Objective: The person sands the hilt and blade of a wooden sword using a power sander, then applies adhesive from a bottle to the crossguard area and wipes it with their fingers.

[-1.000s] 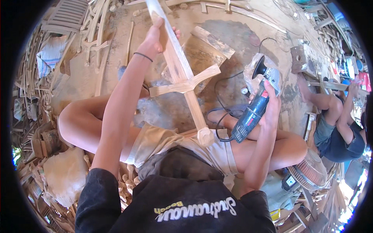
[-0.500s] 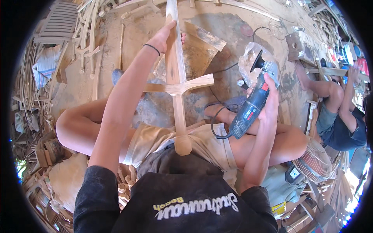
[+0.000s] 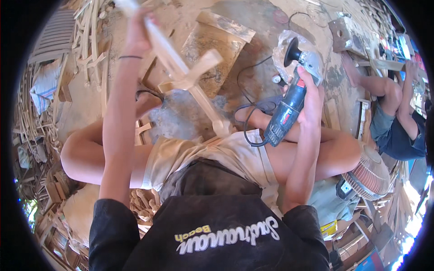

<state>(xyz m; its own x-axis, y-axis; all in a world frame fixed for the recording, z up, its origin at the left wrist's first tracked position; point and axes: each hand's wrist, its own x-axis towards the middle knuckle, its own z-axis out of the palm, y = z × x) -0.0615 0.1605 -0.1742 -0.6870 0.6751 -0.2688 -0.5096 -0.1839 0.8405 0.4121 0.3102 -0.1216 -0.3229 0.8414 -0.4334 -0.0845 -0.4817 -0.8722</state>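
Observation:
My left hand (image 3: 137, 37) grips a pale wooden sword (image 3: 192, 82) by its blade, far out at the upper left. The sword slants down to the right, its crossguard over the floor and its rounded pommel close to my shorts. Blur softens the sword and the hand. In my right hand (image 3: 311, 101) is a blue-black angle grinder (image 3: 285, 115), held around its body above my right leg. The grinder's round black disc points up and away from the sword, and its cord loops down near my foot.
A worn board (image 3: 217, 43) lies on the dusty floor ahead. Wooden pieces (image 3: 92, 49) are stacked at the left. At the right stand a fan (image 3: 370, 174) and a block with a hole (image 3: 346, 34). Another person (image 3: 393, 104) sits at the far right, holding a wooden piece.
My left hand has swung left with the sword, which has turned from nearly upright to slanting. The grinder in my right hand has shifted slightly left and up.

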